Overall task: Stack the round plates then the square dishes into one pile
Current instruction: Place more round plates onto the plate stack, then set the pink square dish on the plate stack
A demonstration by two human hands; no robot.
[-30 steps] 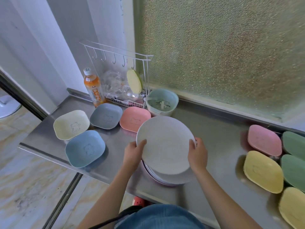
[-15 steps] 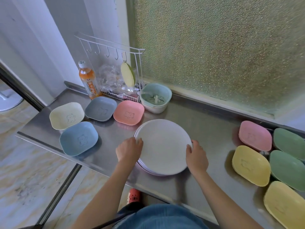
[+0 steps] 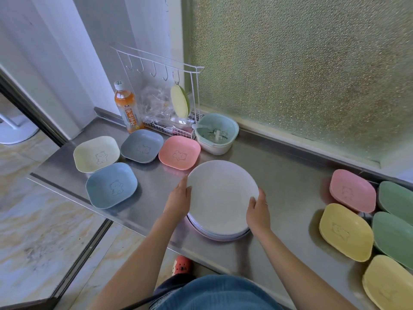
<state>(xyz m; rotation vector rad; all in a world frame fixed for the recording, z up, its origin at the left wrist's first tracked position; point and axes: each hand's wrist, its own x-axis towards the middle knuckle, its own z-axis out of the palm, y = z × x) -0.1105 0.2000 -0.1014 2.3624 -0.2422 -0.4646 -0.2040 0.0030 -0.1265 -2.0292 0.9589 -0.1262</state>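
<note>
Stainless steel counter (image 3: pixel 290 198) is carrying all items. White round plates (image 3: pixel 221 198) are sitting in one pile near the front edge, roughly mid-length. Left hand (image 3: pixel 178 201) is resting against the pile's left rim, fingers fairly straight and the index finger extended along the edge; no curled grasp is showing. Right hand (image 3: pixel 257 211) is gripping the right rim, thumb lying on the top plate and fingers wrapping under the edge.

Toward the left end, four square dishes are lying singly: cream dish (image 3: pixel 96 153), grey dish (image 3: pixel 142 145), pink dish (image 3: pixel 178 154) and blue dish (image 3: pixel 111 184). Toward the right end, more are lying close together: second pink dish (image 3: pixel 352 193), yellow dish (image 3: pixel 345 231), green dishes (image 3: pixel 395 220) and a further yellow dish (image 3: pixel 388 285) at the front right corner.

Along the back edge, an orange drink bottle (image 3: pixel 126 108), white wire rack (image 3: pixel 165 90) and pale green strainer bowl (image 3: pixel 215 133) are standing.
</note>
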